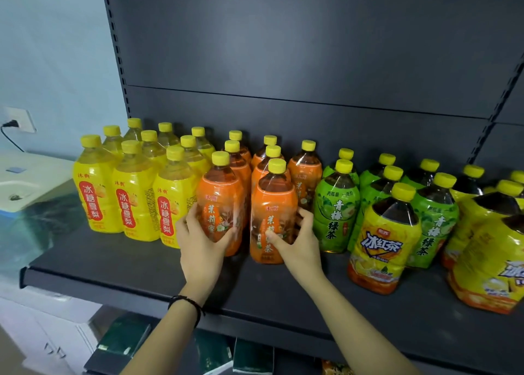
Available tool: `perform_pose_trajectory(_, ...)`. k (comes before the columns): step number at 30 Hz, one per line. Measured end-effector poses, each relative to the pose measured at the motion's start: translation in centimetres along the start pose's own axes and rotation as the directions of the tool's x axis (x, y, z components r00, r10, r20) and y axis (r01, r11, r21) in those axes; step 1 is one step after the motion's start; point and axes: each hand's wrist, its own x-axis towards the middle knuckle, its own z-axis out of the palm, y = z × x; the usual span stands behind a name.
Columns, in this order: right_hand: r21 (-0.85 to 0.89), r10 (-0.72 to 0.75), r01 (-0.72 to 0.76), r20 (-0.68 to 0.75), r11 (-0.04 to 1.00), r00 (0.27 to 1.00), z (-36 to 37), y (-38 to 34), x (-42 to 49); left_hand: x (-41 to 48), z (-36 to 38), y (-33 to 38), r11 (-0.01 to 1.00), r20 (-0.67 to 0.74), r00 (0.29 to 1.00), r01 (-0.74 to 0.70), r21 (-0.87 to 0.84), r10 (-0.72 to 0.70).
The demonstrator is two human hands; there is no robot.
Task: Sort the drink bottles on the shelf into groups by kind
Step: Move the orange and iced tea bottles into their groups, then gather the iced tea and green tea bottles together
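Several drink bottles with yellow caps stand on a dark shelf [127, 264]. At the left are yellow pear-drink bottles [133, 201]. In the middle stand orange jasmine-tea bottles. To the right are green-tea bottles [336, 213] and yellow iced-tea bottles [382, 241]. My left hand [202, 241] wraps the front left orange bottle [219, 201] from its left side. My right hand [297, 238] grips the front right orange bottle [272, 204], thumb across its label and fingers behind its right side. Both bottles stand upright on the shelf.
A dark back panel [283, 48] rises behind the bottles. Bare shelf surface runs along the front edge. Left of the shelf is a white sink-like basin [25, 181] and a wall socket [19, 119]. Green boxes [124, 337] lie on the level below.
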Motion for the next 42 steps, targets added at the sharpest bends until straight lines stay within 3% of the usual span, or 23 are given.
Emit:
perform_pose_trajectory(8, -0.211, -0.002, -0.015, -0.082, 0.977, 0.997, 2.2, -2.0, -0.3, 0.1, 0.2, -0.2, 1.000, -0.023, 1.000, -0.015, 0.012, 0.015)
perform_pose_trajectory(12, -0.199, -0.012, 0.003, -0.041, 0.980, 0.999, 1.9, -1.5, -0.5, -0.3, 0.0, -0.4, 0.999, 0.005, 0.999, -0.035, 0.009, 0.035)
perform_pose_trajectory(16, -0.043, -0.019, 0.020, 0.022, 0.999, 1.000, 1.1, 0.3, -1.2, -1.7, -0.4, -1.1, 0.994, 0.070, 0.997, 0.018, -0.104, -0.011)
perform_pose_trajectory(19, -0.082, -0.036, 0.038, 0.020, 0.996, 0.999, -0.5, 2.7, -2.2, -3.8, -0.5, -1.6, 0.996, 0.171, 0.985, 0.047, -0.076, -0.034)
perform_pose_trajectory(24, -0.087, 0.035, -0.026, 0.105, 0.996, 0.994, -5.7, 5.0, -4.2, -7.1, 0.1, 0.0, 0.986, 0.391, 0.918, -0.121, 0.116, 0.067)
perform_pose_trajectory(35, -0.147, 0.012, -0.011, 0.010, 0.989, 1.000, -22.8, 8.8, -9.4, -16.1, 5.9, 11.4, 0.942, 0.521, 0.806, -0.336, 0.012, 0.281)
perform_pose_trajectory(42, -0.133, 0.048, -0.057, -0.065, 0.989, 0.997, -33.9, 13.1, -11.4, -23.2, 9.6, 17.0, 0.970, 0.504, 0.834, -0.240, -0.033, 0.223)
